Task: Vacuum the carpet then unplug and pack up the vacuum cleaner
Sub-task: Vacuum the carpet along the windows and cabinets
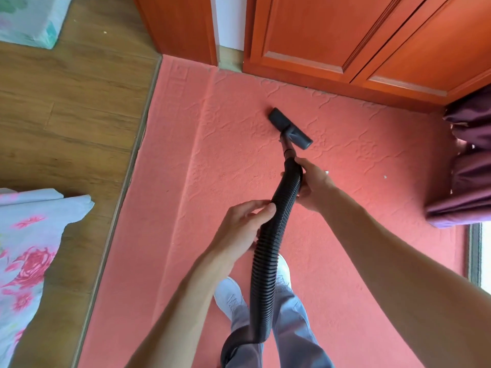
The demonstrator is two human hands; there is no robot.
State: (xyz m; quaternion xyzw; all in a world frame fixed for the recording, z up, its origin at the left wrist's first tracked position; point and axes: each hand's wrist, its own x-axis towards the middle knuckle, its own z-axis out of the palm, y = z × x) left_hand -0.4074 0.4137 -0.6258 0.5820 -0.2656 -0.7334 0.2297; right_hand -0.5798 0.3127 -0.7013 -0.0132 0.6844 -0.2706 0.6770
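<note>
A salmon-pink carpet [212, 160] with an embossed pattern covers the floor ahead. The black floor nozzle [290, 128] of the vacuum lies flat on it, close to the wardrobe. From the nozzle a black ribbed hose [268, 251] runs back toward me and down between my legs. My right hand [314, 183] grips the hose at its upper end, just behind the nozzle's neck. My left hand [243, 227] holds the hose lower down, fingers wrapped around it. The vacuum's body and its cord are out of sight.
An orange-red wooden wardrobe [345, 41] borders the carpet's far edge. Purple curtains [467, 160] hang at the right beside a window frame. Wooden floor [71, 102] lies to the left past a metal strip. Floral bedding [29, 245] is at the lower left. Small white specks [385, 177] dot the carpet.
</note>
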